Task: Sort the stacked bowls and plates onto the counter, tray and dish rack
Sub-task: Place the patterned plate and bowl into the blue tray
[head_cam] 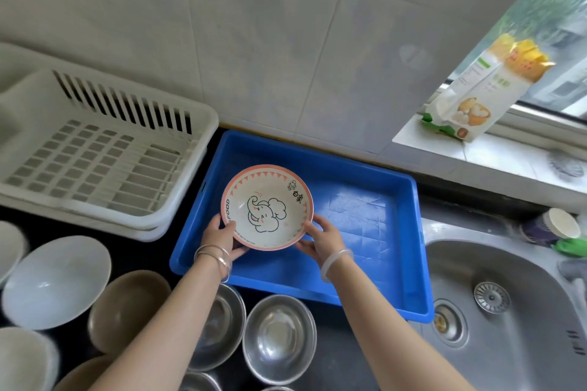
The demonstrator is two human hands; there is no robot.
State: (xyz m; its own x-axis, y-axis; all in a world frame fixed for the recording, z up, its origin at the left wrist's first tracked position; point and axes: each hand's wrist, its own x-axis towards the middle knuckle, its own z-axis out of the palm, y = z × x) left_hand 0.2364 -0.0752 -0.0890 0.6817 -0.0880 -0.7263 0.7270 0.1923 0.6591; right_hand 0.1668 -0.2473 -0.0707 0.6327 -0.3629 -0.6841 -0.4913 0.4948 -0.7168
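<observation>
Both bare forearms extend forward from the lower edge of the view, converging slightly. Left hand [224, 236]: fingers curled, thumb lying on top, closed in a pinch at its inner side; several thin silver bangles [213, 255] sit on the wrist. Right hand [322, 240]: thumb up, fingers curled underneath, closed the same way; one pale translucent bangle [336, 264] circles the wrist. Hands level, well apart, palms facing each other.
</observation>
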